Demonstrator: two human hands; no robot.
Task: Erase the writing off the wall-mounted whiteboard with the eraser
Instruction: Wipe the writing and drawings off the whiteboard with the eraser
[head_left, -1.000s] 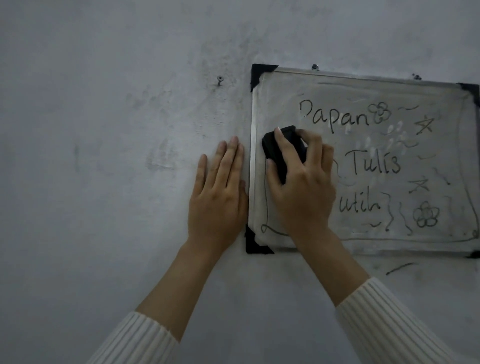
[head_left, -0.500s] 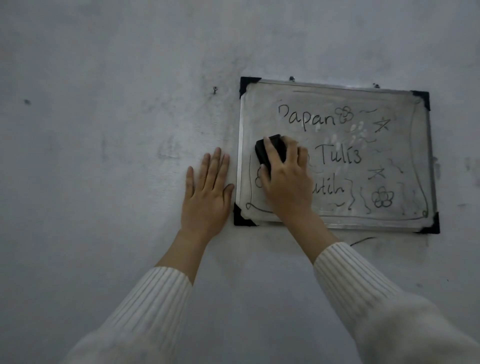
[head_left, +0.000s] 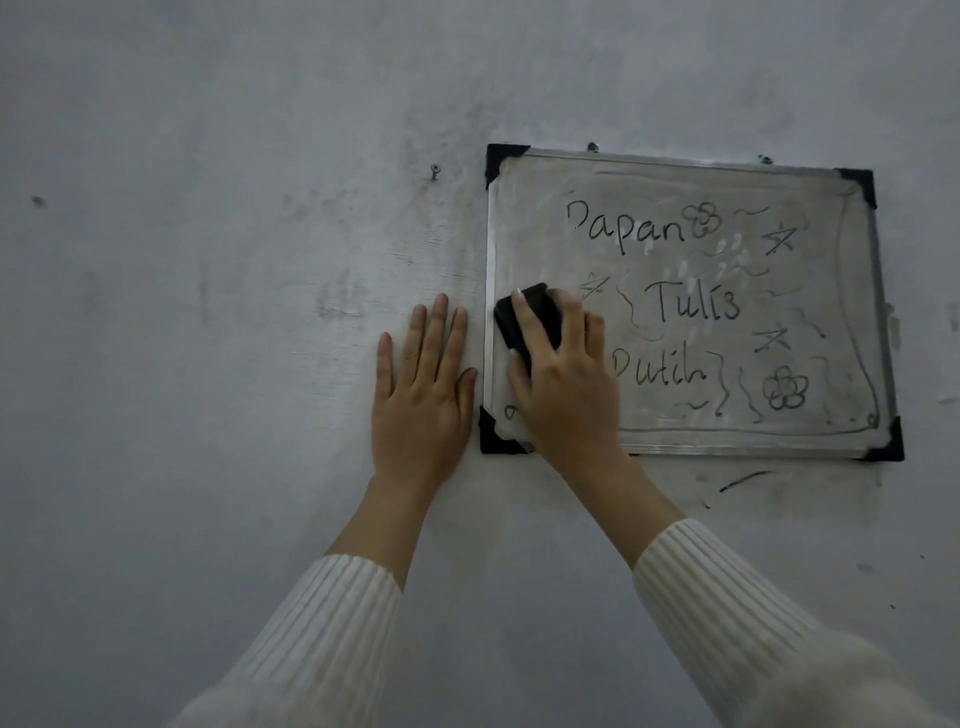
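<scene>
A small whiteboard with a metal frame and black corner caps hangs on the grey wall. Black writing reads "Papan Tulis Putih", with flowers, stars and squiggles around it. My right hand grips a black eraser and presses it flat on the board's left part, close to the left frame edge. The strip beside that edge looks wiped. My left hand lies flat on the wall just left of the board, fingers together and pointing up, holding nothing.
A screw sticks out of the wall left of the board's top corner. Two mounts sit on the board's top edge. A black marker streak marks the wall under the board.
The view pulled back, so the board looks smaller. My right hand slid the eraser left and a little down; the "P" of "Putih" and a small star now show. My left hand stays flat.
</scene>
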